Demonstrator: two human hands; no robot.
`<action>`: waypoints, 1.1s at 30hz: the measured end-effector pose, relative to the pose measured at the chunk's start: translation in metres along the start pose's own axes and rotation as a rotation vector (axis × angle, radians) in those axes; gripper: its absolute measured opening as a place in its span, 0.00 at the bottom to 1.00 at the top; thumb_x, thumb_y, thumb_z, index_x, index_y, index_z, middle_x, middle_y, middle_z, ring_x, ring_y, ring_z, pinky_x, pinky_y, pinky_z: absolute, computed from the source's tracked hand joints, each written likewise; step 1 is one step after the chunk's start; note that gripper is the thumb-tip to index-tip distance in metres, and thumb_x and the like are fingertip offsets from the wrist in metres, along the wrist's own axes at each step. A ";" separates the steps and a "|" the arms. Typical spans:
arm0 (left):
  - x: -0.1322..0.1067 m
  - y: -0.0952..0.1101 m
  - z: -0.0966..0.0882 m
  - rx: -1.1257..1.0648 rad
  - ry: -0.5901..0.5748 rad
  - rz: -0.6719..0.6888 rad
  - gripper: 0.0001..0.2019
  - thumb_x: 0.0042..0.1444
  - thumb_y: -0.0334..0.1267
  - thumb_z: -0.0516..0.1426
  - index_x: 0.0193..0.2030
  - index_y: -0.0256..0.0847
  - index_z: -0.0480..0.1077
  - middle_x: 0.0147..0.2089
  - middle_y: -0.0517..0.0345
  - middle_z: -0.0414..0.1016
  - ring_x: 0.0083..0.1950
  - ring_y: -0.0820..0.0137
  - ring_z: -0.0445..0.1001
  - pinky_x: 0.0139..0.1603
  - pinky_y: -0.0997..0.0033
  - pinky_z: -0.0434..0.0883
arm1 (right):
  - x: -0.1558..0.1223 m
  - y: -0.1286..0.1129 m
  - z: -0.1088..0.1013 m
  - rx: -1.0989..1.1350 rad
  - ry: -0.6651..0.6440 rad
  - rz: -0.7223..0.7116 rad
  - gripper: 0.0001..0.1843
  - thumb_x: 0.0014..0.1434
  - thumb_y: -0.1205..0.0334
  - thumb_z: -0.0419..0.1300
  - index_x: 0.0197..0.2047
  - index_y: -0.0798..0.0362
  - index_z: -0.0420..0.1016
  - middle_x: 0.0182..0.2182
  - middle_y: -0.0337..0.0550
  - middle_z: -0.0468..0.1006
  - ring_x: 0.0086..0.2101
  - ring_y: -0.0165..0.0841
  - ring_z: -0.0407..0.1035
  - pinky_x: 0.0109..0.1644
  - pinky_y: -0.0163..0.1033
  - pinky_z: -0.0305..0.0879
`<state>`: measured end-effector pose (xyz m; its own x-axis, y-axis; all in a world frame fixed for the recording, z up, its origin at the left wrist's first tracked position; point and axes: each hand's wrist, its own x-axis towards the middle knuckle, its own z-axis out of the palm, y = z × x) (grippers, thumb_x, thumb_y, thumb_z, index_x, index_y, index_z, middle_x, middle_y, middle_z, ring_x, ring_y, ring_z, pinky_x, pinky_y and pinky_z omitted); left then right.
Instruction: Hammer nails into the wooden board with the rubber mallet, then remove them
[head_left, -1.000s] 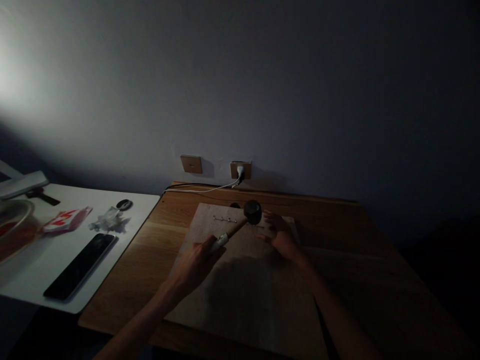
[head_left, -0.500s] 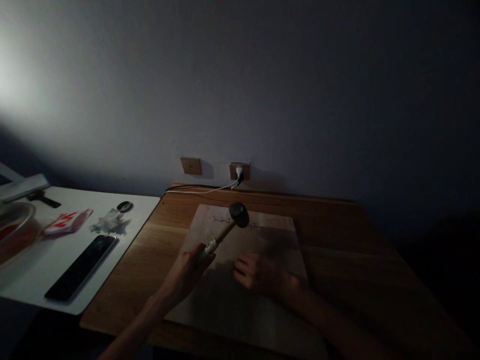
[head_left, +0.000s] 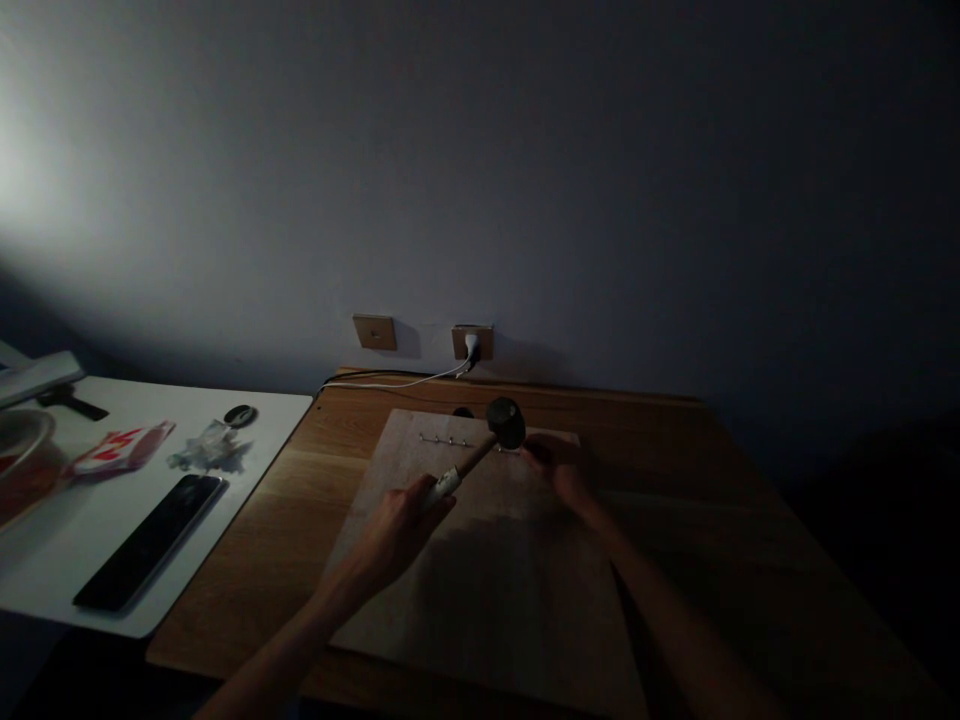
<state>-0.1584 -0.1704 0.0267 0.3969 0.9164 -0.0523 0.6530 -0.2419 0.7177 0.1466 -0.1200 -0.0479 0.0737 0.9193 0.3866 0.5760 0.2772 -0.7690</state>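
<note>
My left hand [head_left: 401, 525] is wrapped round the pale grip of a mallet [head_left: 506, 422], whose dark head is raised over the far part of a wooden board [head_left: 480, 590]. Several small metal nails [head_left: 451, 441] stand in a row along the board's far side, left of the mallet head. Just right of that head, my right hand [head_left: 553, 462] reaches to the far right of the board. Its fingertips are drawn together low over the surface, close to another nail [head_left: 502, 450]; in the dim light I cannot make out what they pinch.
The board lies on a brown wooden table [head_left: 247, 560] against the wall. A white table [head_left: 37, 560] at left bears a phone [head_left: 150, 545], a crumpled plastic bag [head_left: 210, 447], a roll of tape [head_left: 241, 415], a red-and-white packet [head_left: 124, 448] and a tub [head_left: 30, 465]. Cables run to a wall socket [head_left: 472, 342].
My right hand has moved from the middle of the board up to its far right. My left hand has carried the mallet to the right. The view has shifted slightly.
</note>
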 end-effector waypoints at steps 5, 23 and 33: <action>0.006 -0.003 -0.001 0.001 0.009 0.003 0.15 0.65 0.52 0.51 0.37 0.42 0.66 0.24 0.65 0.66 0.24 0.72 0.66 0.27 0.74 0.54 | -0.004 -0.003 0.005 0.006 -0.006 -0.011 0.11 0.57 0.59 0.61 0.41 0.48 0.83 0.36 0.45 0.85 0.35 0.38 0.79 0.42 0.44 0.76; 0.006 0.001 0.006 0.008 -0.011 0.042 0.15 0.66 0.51 0.51 0.38 0.42 0.67 0.25 0.63 0.69 0.25 0.72 0.68 0.27 0.74 0.56 | -0.002 -0.005 0.006 0.020 -0.033 0.003 0.13 0.55 0.61 0.62 0.45 0.49 0.76 0.32 0.40 0.79 0.32 0.36 0.74 0.40 0.42 0.72; 0.012 0.011 0.012 0.169 -0.001 0.006 0.11 0.66 0.47 0.52 0.42 0.44 0.69 0.29 0.57 0.75 0.27 0.68 0.73 0.27 0.74 0.55 | -0.019 -0.004 -0.027 -0.082 0.080 -0.034 0.29 0.53 0.56 0.68 0.58 0.48 0.70 0.47 0.48 0.76 0.44 0.42 0.73 0.48 0.48 0.73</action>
<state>-0.1386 -0.1656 0.0260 0.4017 0.9144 -0.0496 0.7497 -0.2973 0.5913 0.1652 -0.1465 -0.0389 0.1162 0.8836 0.4536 0.6435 0.2809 -0.7121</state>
